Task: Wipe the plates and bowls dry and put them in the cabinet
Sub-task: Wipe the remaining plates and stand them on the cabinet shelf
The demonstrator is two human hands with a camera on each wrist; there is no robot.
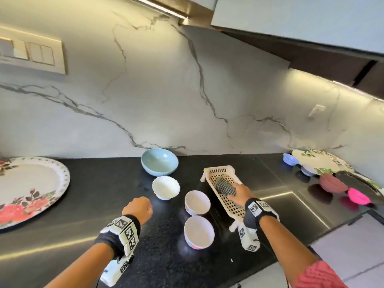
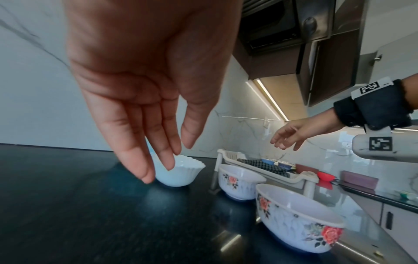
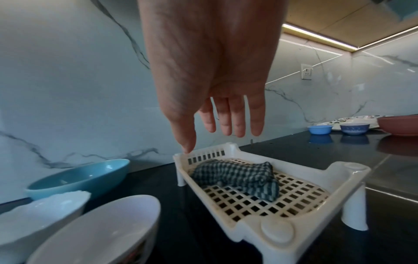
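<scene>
Two hands hover over our counter, both empty. Nearest us, our left hand (image 2: 144,75) hangs with loosely extended fingers just above the scalloped bowl (image 2: 181,172). Beyond, our right hand (image 3: 214,71) spreads its fingers above the checked cloth (image 3: 237,176) in the rack (image 3: 294,210), not yet touching. We judge fetching the cloth comes next: reach down and pinch it.

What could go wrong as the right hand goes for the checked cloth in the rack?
1. The right hand hangs open above the checked cloth; the white rack stands on thin legs, so a snagged pull might tip or drag it.
2. Two floral bowls sit right beside the rack and could get knocked.
3. The left hand hovers open by the fluted white bowl; a careless sweep might push it.
</scene>
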